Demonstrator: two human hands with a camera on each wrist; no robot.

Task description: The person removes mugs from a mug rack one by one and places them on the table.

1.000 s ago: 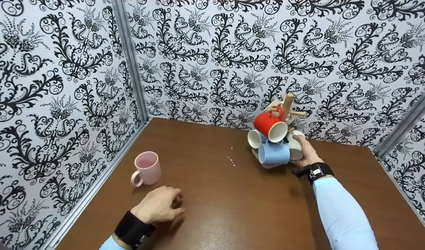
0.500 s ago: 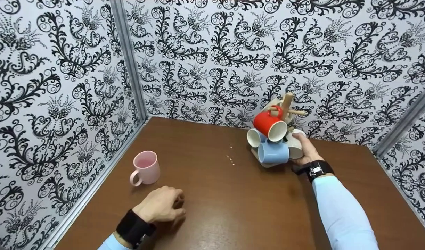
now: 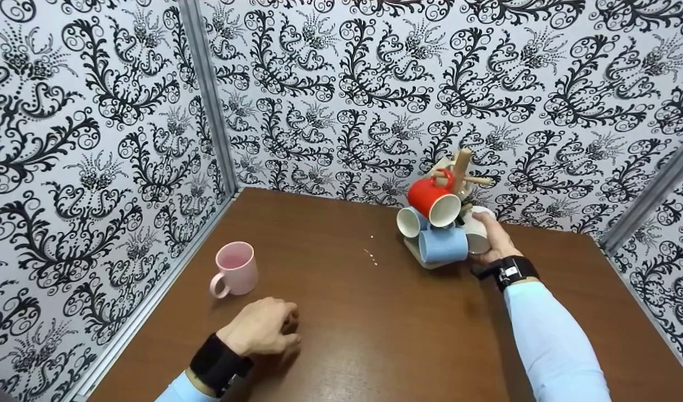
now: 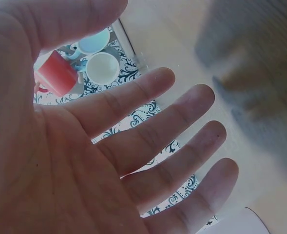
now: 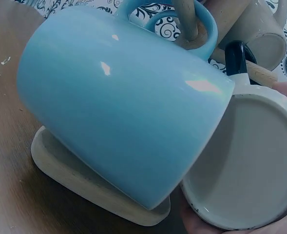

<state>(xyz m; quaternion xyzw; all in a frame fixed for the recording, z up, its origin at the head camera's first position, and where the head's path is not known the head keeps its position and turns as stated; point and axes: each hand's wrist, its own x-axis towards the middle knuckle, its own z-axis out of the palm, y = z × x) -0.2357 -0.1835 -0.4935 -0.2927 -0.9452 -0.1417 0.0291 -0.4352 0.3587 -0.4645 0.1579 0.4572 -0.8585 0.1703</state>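
Observation:
My right hand (image 3: pixel 493 240) grips a white mug (image 3: pixel 476 234) by its body at the right side of a wooden mug tree (image 3: pixel 461 167). Close up in the right wrist view, the white mug (image 5: pixel 250 156) shows its flat bottom and a dark handle (image 5: pixel 236 58) beside a wooden peg. Right against it hangs a light blue mug (image 5: pixel 119 97), handle looped over another peg. A red mug (image 3: pixel 433 202) hangs above, and a second blue mug (image 3: pixel 411 222) behind on the left. My left hand (image 3: pixel 260 326) hovers low over the table, holding nothing, its fingers (image 4: pixel 148 141) spread and relaxed.
A pink mug (image 3: pixel 238 269) stands upright on the brown table (image 3: pixel 330 312), just beyond my left hand. Small white specks (image 3: pixel 371 257) lie mid-table. Patterned walls (image 3: pixel 330 100) enclose the back and the sides, close behind the mug tree.
The white mug in my right hand and the front blue mug have shifted slightly to the right. My left hand stays almost where it was.

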